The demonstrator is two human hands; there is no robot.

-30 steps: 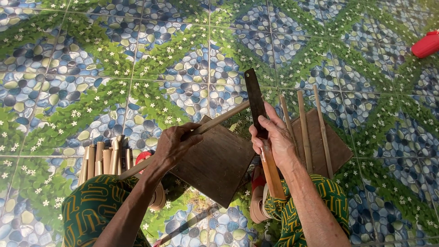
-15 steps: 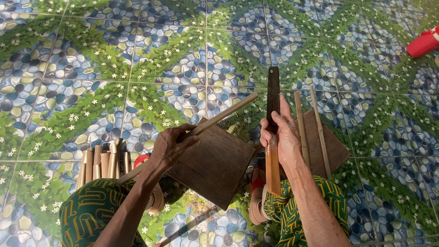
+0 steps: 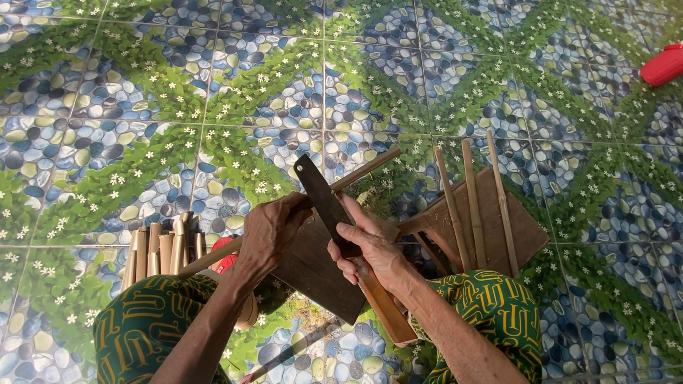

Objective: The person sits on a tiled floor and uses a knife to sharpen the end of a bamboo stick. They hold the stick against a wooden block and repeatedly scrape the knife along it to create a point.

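Note:
My left hand [image 3: 270, 235] grips a long thin bamboo stick [image 3: 366, 169] that slants from lower left up to the right. My right hand [image 3: 370, 249] holds a knife with a dark flat blade [image 3: 324, 199] and a wooden handle [image 3: 384, 306]. The blade lies across the stick, right beside my left fingers. Under both hands sits a dark wooden board [image 3: 313, 274]. My knees, in green patterned cloth [image 3: 142, 327], frame the bottom of the view.
Three bamboo sticks [image 3: 473, 203] lean on a low wooden stool [image 3: 523, 231] to the right. A bundle of short cut bamboo pieces [image 3: 160, 249] lies by my left knee. A red object [image 3: 663, 65] sits at the far right edge. The floor is pebble-and-leaf patterned tile.
The knife has swung down and left, from standing upright right of the stick to lying across it by my left hand. The stick's angle has hardly changed.

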